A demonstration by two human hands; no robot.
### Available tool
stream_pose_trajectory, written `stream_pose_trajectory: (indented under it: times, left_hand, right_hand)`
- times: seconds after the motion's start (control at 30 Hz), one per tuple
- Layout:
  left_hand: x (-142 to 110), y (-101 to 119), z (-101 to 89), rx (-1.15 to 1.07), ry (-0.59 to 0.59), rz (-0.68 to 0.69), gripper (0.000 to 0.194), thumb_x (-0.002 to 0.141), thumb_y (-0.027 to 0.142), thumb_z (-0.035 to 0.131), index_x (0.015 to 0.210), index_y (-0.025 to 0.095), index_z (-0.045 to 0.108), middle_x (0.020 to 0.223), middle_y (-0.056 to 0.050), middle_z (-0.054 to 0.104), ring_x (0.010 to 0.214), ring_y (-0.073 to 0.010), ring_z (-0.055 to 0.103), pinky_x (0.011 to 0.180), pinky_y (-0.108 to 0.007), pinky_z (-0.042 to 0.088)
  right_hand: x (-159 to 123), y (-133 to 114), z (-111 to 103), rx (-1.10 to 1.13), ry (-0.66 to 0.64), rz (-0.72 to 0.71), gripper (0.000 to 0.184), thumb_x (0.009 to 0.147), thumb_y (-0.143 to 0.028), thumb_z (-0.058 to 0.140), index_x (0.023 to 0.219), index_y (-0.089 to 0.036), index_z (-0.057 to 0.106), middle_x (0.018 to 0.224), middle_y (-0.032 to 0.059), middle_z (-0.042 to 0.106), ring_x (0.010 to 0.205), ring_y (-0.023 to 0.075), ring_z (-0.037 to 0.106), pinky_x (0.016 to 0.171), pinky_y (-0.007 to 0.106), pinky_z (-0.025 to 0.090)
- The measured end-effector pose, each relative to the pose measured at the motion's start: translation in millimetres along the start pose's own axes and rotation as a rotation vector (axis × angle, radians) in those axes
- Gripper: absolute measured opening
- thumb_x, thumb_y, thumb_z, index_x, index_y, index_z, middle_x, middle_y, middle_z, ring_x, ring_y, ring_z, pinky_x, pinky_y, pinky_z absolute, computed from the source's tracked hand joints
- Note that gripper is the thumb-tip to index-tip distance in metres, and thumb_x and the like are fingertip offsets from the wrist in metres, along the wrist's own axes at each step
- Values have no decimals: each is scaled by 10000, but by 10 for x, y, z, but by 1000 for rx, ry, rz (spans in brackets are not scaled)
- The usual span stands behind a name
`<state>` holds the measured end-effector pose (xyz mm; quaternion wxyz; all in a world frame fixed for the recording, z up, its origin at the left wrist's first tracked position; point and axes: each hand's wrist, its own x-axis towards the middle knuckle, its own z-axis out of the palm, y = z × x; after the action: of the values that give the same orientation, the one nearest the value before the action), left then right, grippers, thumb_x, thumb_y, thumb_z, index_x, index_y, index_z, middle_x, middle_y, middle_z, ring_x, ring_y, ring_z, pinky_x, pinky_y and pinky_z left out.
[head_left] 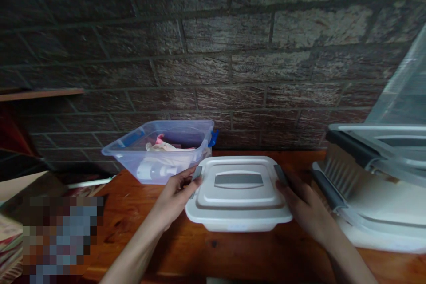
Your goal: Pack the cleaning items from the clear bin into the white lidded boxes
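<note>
A white plastic box (238, 213) with a closed lid and a flat grey handle (238, 180) sits on the wooden table (233, 253) in front of me. My left hand (176, 193) grips its left side, fingers curled round the grey latch (197, 172). On the opposite side, my right hand (304, 206) holds the box, fingers closed over the grey latch (278, 173) there.
A clear open tub (159, 151) with blue clips, holding a white bottle and cloth, stands behind at the left. A large clear bin (376, 186) with its lid raised and a brush inside fills the right. A brick wall (233, 53) backs the table.
</note>
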<state>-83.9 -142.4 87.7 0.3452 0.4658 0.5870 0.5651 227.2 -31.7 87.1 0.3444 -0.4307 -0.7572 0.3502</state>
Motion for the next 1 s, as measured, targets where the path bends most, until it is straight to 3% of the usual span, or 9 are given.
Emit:
stream_pose_trajectory:
  times: [0.03, 0.1, 0.2, 0.33, 0.4, 0.57, 0.73, 0.87, 1.0]
  left_hand:
    - [-3, 0, -9, -1, 2, -4, 497, 873, 382, 727, 1315, 164, 658, 992, -46, 770, 831, -192, 685, 706, -223, 492]
    - [3, -1, -12, -4, 4, -7, 463, 871, 368, 733, 1285, 168, 677, 989, -43, 774, 833, -186, 690, 704, -210, 502]
    - [10, 17, 25, -14, 26, -6, 424, 864, 350, 739, 1241, 160, 698, 962, -44, 772, 808, -176, 702, 684, -196, 530]
    - [-22, 76, 106, -3, 55, -67, 512, 855, 413, 720, 1289, 149, 654, 755, -17, 727, 442, -140, 596, 338, -204, 443]
    - [-38, 103, 123, -11, 53, -89, 534, 849, 432, 716, 1289, 138, 643, 689, -5, 692, 361, -138, 543, 253, -216, 395]
    - [-38, 100, 82, -138, 39, -243, 586, 844, 388, 729, 1351, 144, 567, 668, 4, 670, 346, -146, 566, 236, -222, 438]
    - [-14, 53, 72, -317, 67, -380, 594, 854, 349, 710, 1386, 160, 522, 723, -11, 717, 330, -145, 585, 223, -230, 455]
    - [2, 64, 90, -395, 25, -391, 428, 866, 332, 697, 1213, 91, 630, 629, -12, 693, 328, -135, 574, 229, -214, 462]
    - [22, 83, 87, -403, 18, -412, 389, 873, 322, 683, 1172, 75, 647, 602, -17, 686, 329, -133, 572, 237, -210, 470]
  right_hand:
    - [-13, -2, 0, 26, -26, 20, 533, 1003, -476, 471, 1426, -164, 563, 973, 84, 769, 903, 277, 734, 744, 328, 564]
    - [-21, 17, 5, 85, -93, 77, 532, 1008, -491, 447, 1409, -158, 552, 674, 10, 697, 561, 218, 666, 478, 273, 488]
    - [-6, 61, 14, 125, -168, 134, 458, 1009, -491, 431, 1250, -149, 616, 430, -54, 537, 356, 168, 526, 355, 231, 371]
    - [-1, 55, 32, 228, -221, 168, 412, 1001, -489, 431, 1152, -153, 615, 389, -63, 515, 308, 148, 487, 315, 208, 352]
    - [-19, 28, 50, 310, -206, 207, 426, 979, -499, 466, 1175, -147, 601, 375, -72, 498, 277, 149, 464, 272, 204, 328]
    - [-62, -11, 109, 648, -116, 367, 566, 896, -488, 596, 1328, -128, 535, 353, -90, 471, 237, 141, 379, 218, 227, 374]
    - [-26, 15, 125, 820, -88, 380, 619, 886, -444, 623, 1410, -144, 483, 357, -69, 513, 216, 138, 370, 188, 222, 370]
    - [21, 41, 101, 865, -111, 400, 461, 869, -436, 647, 1226, -151, 580, 349, -69, 505, 214, 130, 376, 187, 215, 377]
    - [42, 61, 96, 878, -100, 439, 315, 844, -446, 663, 994, -175, 605, 348, -63, 507, 212, 124, 373, 186, 225, 387]
